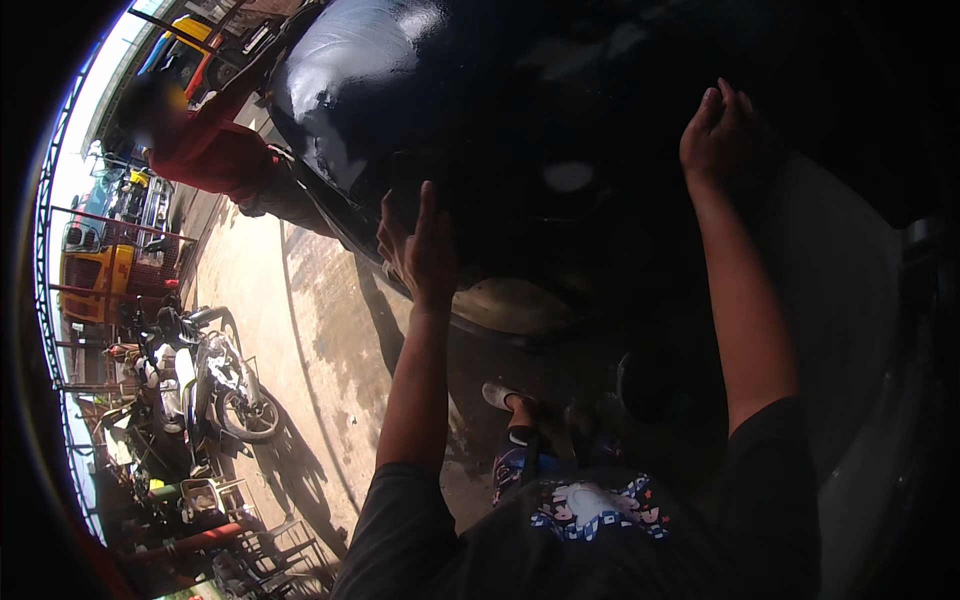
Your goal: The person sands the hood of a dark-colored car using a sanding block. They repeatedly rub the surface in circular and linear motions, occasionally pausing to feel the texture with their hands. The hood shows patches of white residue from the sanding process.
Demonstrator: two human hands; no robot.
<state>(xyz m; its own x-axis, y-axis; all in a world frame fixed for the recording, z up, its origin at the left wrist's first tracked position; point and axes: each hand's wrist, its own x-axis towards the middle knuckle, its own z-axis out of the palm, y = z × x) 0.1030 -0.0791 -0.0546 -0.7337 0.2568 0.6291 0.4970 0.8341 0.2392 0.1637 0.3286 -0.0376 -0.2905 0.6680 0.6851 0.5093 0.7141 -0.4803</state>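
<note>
A large, glossy dark curved panel (480, 130), apparently part of a vehicle's body, fills the upper middle of the view and reflects bright light at its far left. My left hand (424, 250) is at its near left edge, fingers stretched out and apart. Farther right, my right hand (722, 140) rests against the dark surface, its thumb and some fingertips pointing away from me; the other fingers are lost in shadow. Neither hand shows a loose object. Below the panel's near edge sits a pale yellowish oval piece (515, 305), perhaps a lamp.
At the far left another person in a red top (210, 155) stands with an arm reaching to the panel. A parked motorcycle (225, 385) stands on the sunlit concrete floor (325, 310). Yellow vehicles (95, 280) and metal racks lie beyond. My foot (497, 396) shows below.
</note>
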